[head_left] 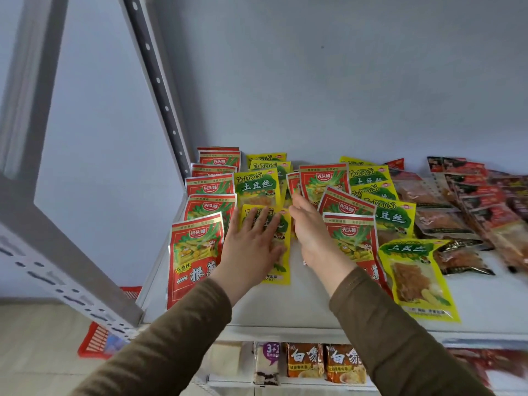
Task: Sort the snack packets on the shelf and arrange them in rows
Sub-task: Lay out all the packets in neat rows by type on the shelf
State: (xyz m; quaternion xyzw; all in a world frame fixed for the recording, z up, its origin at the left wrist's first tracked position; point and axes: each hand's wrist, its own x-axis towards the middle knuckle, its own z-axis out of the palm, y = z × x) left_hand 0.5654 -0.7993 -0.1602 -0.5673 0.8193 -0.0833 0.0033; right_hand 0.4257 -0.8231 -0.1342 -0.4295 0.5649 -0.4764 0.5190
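Note:
Snack packets lie on a white shelf (314, 307). At the left runs a row of red packets (194, 252). Beside it is a column of yellow packets, and my left hand (253, 238) presses flat with spread fingers on the nearest yellow packet (281, 270). My right hand (310, 227) reaches beside that packet's right edge; its fingertips point away from me, and whether they hold anything is hidden. More red packets (350, 232) and yellow packets (420, 278) overlap to the right.
Dark red and clear packets (468, 212) crowd the shelf's right end. A grey perforated upright (160, 90) stands at the back left, another grey post (65, 275) at the front left. A red basket (97, 341) sits on the floor. Noodle packs (305, 364) line the lower shelf.

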